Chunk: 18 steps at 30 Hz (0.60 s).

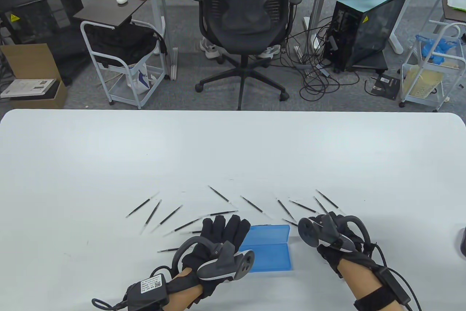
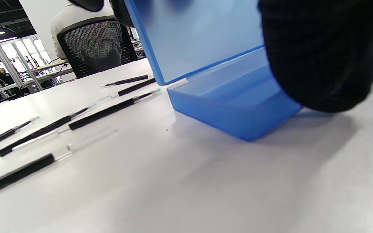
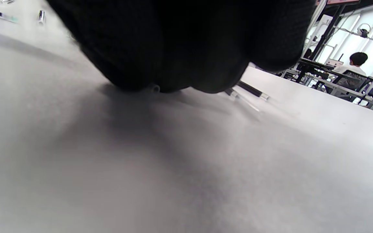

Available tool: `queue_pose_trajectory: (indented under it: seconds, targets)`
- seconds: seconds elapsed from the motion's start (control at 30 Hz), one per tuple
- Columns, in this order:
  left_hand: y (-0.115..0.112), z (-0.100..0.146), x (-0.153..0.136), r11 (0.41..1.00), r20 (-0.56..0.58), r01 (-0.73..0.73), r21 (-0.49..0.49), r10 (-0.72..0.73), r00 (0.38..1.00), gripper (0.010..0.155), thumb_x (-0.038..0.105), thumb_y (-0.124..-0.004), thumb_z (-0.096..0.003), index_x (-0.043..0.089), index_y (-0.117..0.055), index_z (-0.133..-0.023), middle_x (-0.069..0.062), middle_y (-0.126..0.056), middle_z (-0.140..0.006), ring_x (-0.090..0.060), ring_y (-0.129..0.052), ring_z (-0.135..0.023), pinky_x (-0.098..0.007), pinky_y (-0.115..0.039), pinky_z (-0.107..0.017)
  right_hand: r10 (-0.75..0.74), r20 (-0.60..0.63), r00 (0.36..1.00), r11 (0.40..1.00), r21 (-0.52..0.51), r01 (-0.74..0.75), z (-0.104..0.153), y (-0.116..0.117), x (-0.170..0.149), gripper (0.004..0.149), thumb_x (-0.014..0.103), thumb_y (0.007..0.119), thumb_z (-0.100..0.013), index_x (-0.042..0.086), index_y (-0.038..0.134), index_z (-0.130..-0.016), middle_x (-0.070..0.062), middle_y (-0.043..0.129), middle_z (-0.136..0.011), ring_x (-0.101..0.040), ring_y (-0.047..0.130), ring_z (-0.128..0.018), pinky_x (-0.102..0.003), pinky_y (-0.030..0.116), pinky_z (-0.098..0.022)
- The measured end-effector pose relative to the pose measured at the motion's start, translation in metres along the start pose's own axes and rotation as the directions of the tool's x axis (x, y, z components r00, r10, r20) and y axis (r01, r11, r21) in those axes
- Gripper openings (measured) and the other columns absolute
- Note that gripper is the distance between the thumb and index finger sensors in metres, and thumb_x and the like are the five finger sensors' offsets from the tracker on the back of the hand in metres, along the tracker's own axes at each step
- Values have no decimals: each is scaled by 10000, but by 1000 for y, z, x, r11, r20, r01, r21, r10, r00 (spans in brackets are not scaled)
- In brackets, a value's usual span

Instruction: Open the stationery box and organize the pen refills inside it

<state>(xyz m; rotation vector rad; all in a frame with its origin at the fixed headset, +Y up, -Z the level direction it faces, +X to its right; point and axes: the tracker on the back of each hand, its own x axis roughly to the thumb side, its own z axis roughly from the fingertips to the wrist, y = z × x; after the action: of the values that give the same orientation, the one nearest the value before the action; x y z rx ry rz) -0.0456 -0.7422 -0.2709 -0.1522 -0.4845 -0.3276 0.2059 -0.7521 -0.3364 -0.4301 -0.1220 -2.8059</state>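
A white table (image 1: 233, 151) seen from above, with two gloved hands entering from the 6 o'clock edge. About a dozen black pen refills (image 1: 153, 212) lie scattered in a loose arc across the near half of the table, from 9 o'clock round to 3 o'clock of the box. The refills left of the box mostly slant with their far ends toward 1 or 2 o'clock; one further right (image 1: 219, 193) and its neighbours slant toward 10 or 11 o'clock.

The left hand (image 1: 222, 238) lies over the left end of a blue plastic box (image 1: 271, 252), fingers fairly straight and pointing toward 12 o'clock. The left wrist view shows the lid (image 2: 199, 35) raised and the shallow tray (image 2: 235, 110) with nothing in it. The box's long axis runs from 9 to 3 o'clock.

The right hand (image 1: 336, 242) rests on the table at 3 o'clock of the box, fingers curled down. A refill end shows under its fingers in the right wrist view; whether it grasps one, I cannot tell.
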Motion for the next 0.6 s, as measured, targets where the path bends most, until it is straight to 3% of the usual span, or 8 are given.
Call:
queue_pose_trajectory:
  seconds: [0.27, 0.6]
  targets:
    - [0, 0, 1, 1000, 0, 3, 1, -3, 1000, 1287, 636, -871, -343, 186, 35, -1139, -106, -97, -1283, -465, -362, -1195, -680, -383, -858, 51, 45, 998, 998, -30, -50, 2, 2, 5, 507, 277, 929, -419, 130, 810, -890, -100, 1018, -729, -342, 997, -624, -550, 834, -531]
    - [0, 0, 1, 1000, 1, -1, 2, 1, 1000, 1284, 636, -870, -345, 190, 38, -1136, -100, -91, -1282, -461, -358, -1197, -679, -382, -860, -36, 40, 999, 998, -45, 38, 4, 2, -1, 536, 302, 939, -413, 113, 789, -891, -93, 1011, -706, -334, 1003, -591, -551, 839, -520]
